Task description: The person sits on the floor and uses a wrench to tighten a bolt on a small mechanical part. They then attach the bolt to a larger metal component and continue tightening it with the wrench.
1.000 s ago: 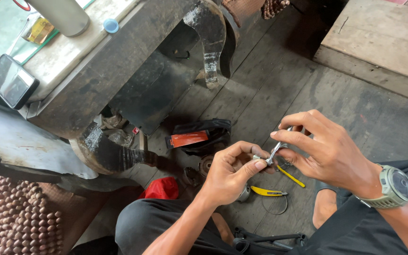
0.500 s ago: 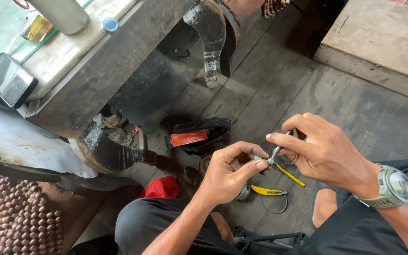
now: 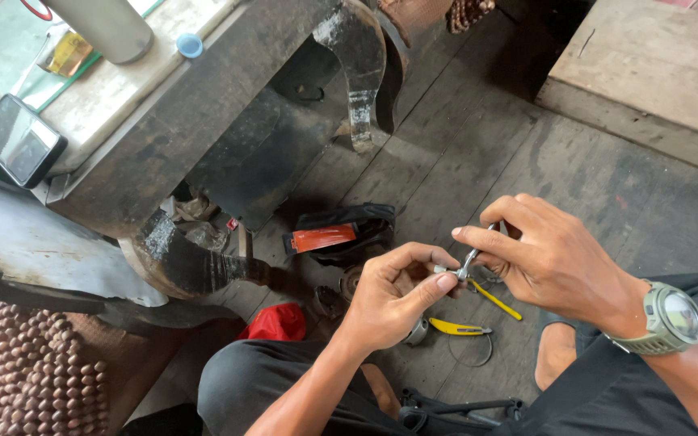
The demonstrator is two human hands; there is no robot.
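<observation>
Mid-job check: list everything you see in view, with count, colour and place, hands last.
small metal tool: one, silver, pinched between both hands
yellow-handled pliers: one, on the floor below the hands
yellow-handled tool: one, on the floor under the right hand
orange and black case: one, on the floor left of the hands
red cloth: one, by the left knee
phone: one, black, on the bench at left
blue cap: one, on the bench top
wooden box: one, grey-brown, upper right
wristwatch: one, olive, on the right wrist
left hand: pinching the tool's tip
right hand: gripping the tool's upper end
</observation>
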